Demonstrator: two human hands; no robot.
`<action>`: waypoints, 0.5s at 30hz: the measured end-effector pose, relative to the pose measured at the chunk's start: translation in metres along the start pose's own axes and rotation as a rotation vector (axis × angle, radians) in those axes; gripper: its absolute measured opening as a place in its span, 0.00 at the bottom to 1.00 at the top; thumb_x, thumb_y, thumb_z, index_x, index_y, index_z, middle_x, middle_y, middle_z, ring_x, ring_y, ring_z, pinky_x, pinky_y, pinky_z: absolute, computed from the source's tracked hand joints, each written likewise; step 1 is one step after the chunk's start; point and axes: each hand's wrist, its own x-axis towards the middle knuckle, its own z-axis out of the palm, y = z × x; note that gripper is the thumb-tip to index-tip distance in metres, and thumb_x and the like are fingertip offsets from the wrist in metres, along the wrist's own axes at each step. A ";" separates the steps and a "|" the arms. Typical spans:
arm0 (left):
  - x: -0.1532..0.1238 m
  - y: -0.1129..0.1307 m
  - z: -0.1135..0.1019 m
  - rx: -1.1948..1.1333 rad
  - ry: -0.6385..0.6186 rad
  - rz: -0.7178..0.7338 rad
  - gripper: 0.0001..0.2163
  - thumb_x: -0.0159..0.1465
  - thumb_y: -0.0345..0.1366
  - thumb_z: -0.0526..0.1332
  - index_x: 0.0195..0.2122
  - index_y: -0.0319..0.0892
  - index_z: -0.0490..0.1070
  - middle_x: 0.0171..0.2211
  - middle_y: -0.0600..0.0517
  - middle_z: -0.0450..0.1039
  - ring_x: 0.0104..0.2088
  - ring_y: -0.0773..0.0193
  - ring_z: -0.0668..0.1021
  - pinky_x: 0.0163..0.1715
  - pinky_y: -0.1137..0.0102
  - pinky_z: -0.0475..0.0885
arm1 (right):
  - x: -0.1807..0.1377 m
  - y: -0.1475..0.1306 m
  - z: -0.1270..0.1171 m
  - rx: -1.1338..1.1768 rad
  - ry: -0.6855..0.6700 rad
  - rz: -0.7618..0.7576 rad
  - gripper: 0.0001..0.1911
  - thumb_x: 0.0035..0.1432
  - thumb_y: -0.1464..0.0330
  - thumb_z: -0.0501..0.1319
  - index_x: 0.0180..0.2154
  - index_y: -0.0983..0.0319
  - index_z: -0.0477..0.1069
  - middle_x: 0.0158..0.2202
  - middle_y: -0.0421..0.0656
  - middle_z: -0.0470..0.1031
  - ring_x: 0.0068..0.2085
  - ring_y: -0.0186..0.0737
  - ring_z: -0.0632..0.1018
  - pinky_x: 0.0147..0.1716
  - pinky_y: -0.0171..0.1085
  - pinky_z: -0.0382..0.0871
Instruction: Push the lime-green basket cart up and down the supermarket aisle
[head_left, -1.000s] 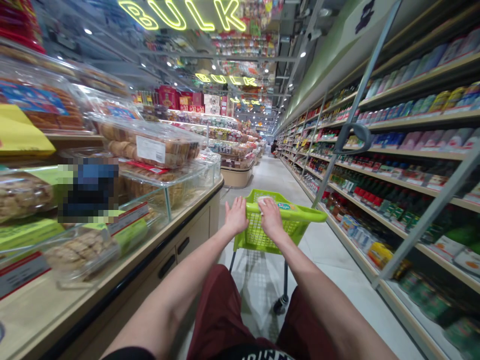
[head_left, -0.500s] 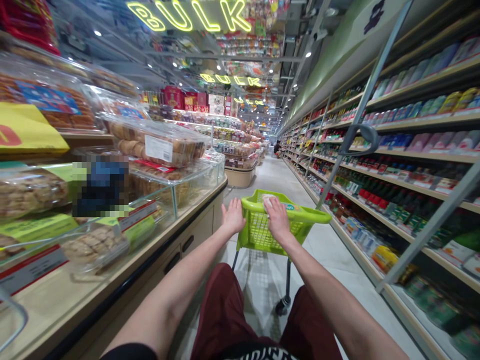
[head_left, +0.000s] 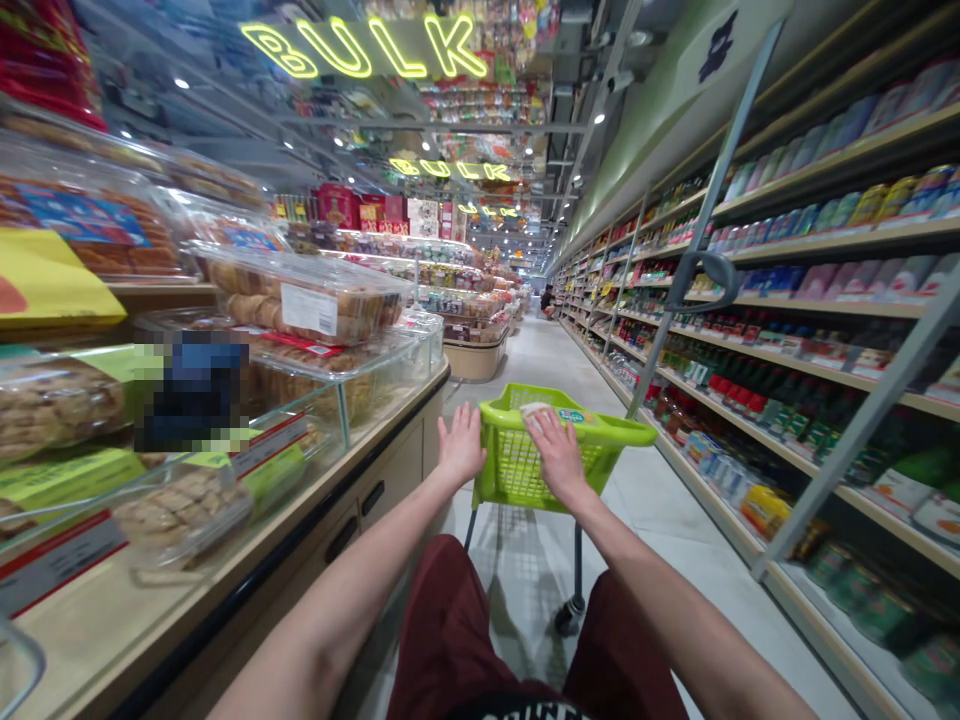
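A light-green plastic shopping cart (head_left: 517, 470) stands just ahead of me, its basket on dark legs with a caster below. My right hand (head_left: 559, 455) lies over the near rim, holding a crumpled white wipe (head_left: 535, 409) under its fingertips against the green plastic. Beside the basket's left corner is my left hand (head_left: 460, 446), fingers up and spread with nothing in them; its edge meets or nearly meets the cart. A small colourful label (head_left: 574, 415) shows on the rim to the right of the wipe.
On the left runs a display counter (head_left: 397, 430) with clear boxes of baked snacks (head_left: 307, 295) behind glass. Shelves of bottles and cans (head_left: 810, 350) line the right, with slanted metal posts in front. A pale aisle floor (head_left: 529, 350) stretches ahead; a person crouches far off.
The view has shifted slightly, so the surroundings sit a little further left. My left fingers are spread wider. The wipe stays under my right fingers, with more of the label showing.
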 end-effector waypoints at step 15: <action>-0.008 0.054 0.007 0.032 0.041 0.295 0.31 0.53 0.31 0.51 0.60 0.40 0.47 0.63 0.47 0.39 0.63 0.58 0.44 0.59 0.49 0.40 | -0.038 0.021 0.006 -0.059 0.097 0.069 0.31 0.50 0.82 0.45 0.56 0.59 0.58 0.59 0.43 0.55 0.62 0.40 0.50 0.57 0.51 0.44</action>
